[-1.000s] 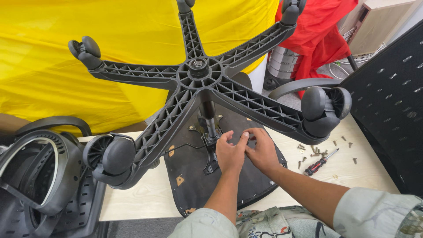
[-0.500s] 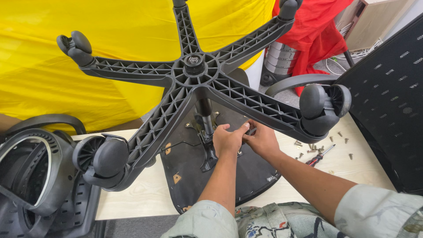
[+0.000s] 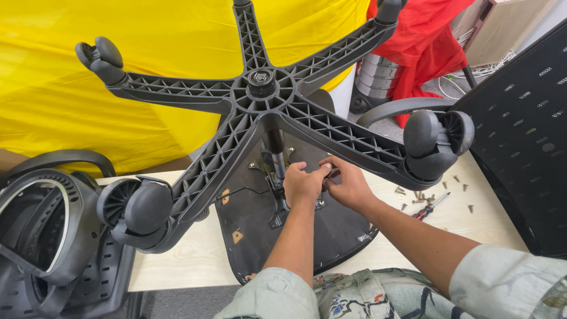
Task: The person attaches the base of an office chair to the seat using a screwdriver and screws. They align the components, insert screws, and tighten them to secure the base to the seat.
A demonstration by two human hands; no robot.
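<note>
Gripping a half-hidden metal mechanism: left hand and right hand, fingers curled, beneath chair base.

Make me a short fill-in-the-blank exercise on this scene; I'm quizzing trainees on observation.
1. The upturned chair base has ____ spokes.
2. Both hands, left hand and right hand, work under the base, on the seat's ____.
3. The loose screws lie beside a ____.

Missing words: five; underside; screwdriver

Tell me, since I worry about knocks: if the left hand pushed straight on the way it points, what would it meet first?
Probably the gas-lift column under the star base: the left hand points up and slightly left at it. Depth is unclear.
</note>
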